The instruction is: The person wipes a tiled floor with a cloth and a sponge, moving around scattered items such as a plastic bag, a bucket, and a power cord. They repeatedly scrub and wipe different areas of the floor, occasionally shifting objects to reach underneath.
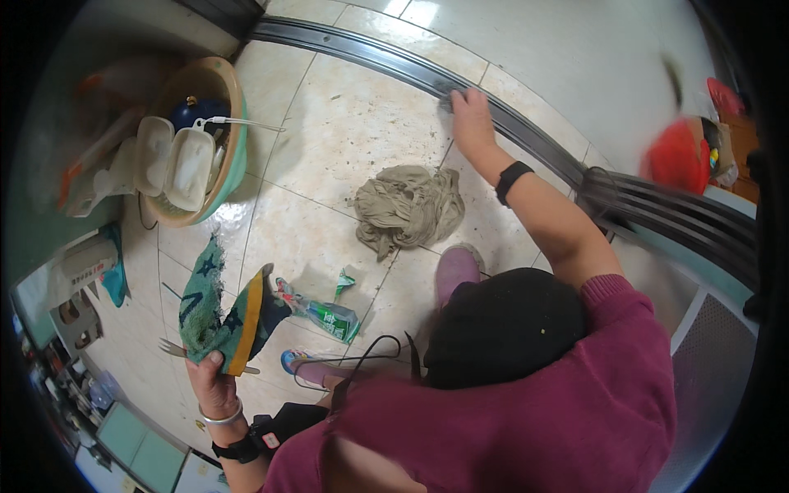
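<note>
My left hand (214,389) grips a green terry cloth (203,308) with dark star shapes and a yellow band. A metal fork (172,349) is held with it; its tines stick out to the left and its handle end to the right. My right hand (473,123) reaches to a dark metal sliding-door track (394,58). Under its fingertips is a dark grey scouring pad (445,97), probably steel wool, partly hidden by the fingers. A crumpled greyish-brown rag (407,206) lies on the tiles between my hands.
Dirt specks dot the floor tiles (345,132) beside the track. A green plastic packet (333,320) and a torn scrap (344,281) lie near my shoes. At left, a basin (237,148) holds a white lidded case (191,166) and other items. Red items (678,157) stand at right.
</note>
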A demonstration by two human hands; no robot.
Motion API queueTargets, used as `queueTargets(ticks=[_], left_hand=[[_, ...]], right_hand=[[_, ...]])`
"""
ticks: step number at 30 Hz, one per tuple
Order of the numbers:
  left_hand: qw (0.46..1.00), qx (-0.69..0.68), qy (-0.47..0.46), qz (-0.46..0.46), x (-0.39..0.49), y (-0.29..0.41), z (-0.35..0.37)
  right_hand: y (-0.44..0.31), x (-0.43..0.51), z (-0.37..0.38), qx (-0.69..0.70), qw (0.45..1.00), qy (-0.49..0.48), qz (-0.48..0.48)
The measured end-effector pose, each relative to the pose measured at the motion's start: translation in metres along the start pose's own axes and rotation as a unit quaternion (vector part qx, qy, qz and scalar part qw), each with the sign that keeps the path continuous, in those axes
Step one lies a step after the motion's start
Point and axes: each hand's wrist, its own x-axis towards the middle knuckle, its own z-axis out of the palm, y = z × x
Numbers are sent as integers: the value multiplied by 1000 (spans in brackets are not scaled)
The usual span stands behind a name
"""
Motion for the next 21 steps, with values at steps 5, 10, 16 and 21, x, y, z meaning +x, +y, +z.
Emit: queueTargets(ticks=[5, 10, 16, 21], left_hand=[[1000, 20, -10, -11, 3, -3, -7], [1000, 17, -5, -14, 4, -3, -12], [1000, -12, -4, -18, 2, -2, -2], [999, -34, -30, 22, 17, 9, 28]], right_hand=[[-1, -27, -12, 272, 956, -106, -30], [54, -61, -51, 155, 981, 114, 36], [70, -56, 11, 50, 982, 166, 81], [-10, 21, 23, 237, 969, 65, -20]])
